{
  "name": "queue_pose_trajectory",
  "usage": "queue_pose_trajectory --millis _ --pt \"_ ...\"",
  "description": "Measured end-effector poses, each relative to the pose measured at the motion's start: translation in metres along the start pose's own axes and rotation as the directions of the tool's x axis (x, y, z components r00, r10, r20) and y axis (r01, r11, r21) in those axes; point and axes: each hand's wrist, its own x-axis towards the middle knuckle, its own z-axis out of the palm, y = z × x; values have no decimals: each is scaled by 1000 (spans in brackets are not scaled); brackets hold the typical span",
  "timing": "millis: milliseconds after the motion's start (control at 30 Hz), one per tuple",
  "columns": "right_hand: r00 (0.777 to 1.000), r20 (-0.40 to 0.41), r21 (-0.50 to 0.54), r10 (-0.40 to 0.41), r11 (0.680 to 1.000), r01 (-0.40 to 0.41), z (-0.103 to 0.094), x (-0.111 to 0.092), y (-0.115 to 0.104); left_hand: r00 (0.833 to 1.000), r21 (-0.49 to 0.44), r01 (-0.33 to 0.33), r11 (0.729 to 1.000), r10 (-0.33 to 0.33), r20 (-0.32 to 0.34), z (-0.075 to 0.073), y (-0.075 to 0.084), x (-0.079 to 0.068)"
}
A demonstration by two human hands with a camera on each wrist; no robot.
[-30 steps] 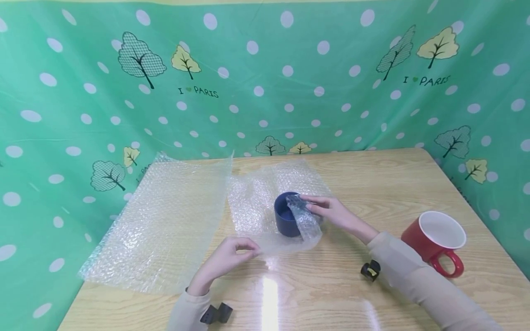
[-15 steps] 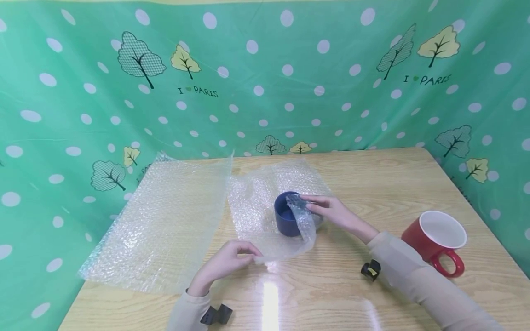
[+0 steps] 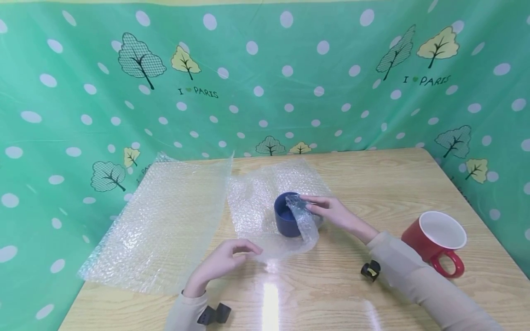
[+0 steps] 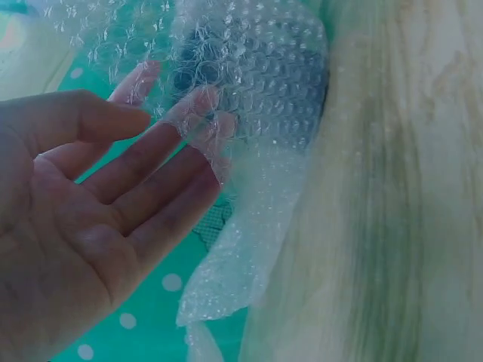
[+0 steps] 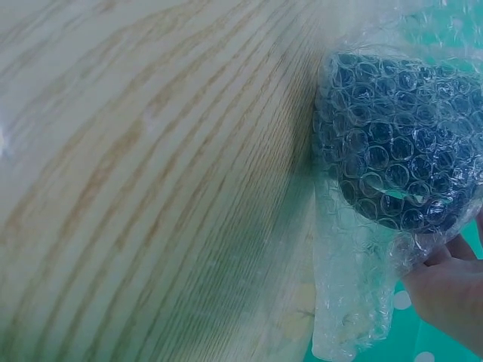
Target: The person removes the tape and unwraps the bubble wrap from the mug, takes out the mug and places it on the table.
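Note:
A dark blue cup [image 3: 285, 224] stands upright on a sheet of bubble wrap [image 3: 256, 197], its opening facing up. One flap of the wrap is folded over the cup's right side and rim. My right hand [image 3: 331, 210] pinches that flap at the rim; in the right wrist view, the hand [image 5: 445, 290] is partly cut off beside the wrapped cup [image 5: 407, 151]. My left hand [image 3: 225, 259] is at the sheet's near edge. In the left wrist view, its fingers [image 4: 151, 177] extend behind the clear wrap [image 4: 256, 98], with the thumb apart from them.
A second, larger sheet of bubble wrap [image 3: 165, 225] lies flat at the left of the wooden table [image 3: 372, 179]. A red mug [image 3: 426, 239] with a white inside stands at the right, beside my right forearm. A green patterned curtain [image 3: 265, 92] encloses the back and sides.
The near edge of the wrap shifted a little toward me, then eased back. My left hand's fingers have loosened from that edge. The right hand stays at the rim.

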Motion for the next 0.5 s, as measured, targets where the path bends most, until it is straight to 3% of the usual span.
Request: queue_pose_trajectory --millis 300,500 --pt "1000 0 -4 0 1000 0 0 0 1 985 -21 10 1000 -13 -172 -6 11 11" --pt "1000 -1 -2 -3 1000 3 1 0 -1 973 -28 37 999 -43 -228 -8 21 23"
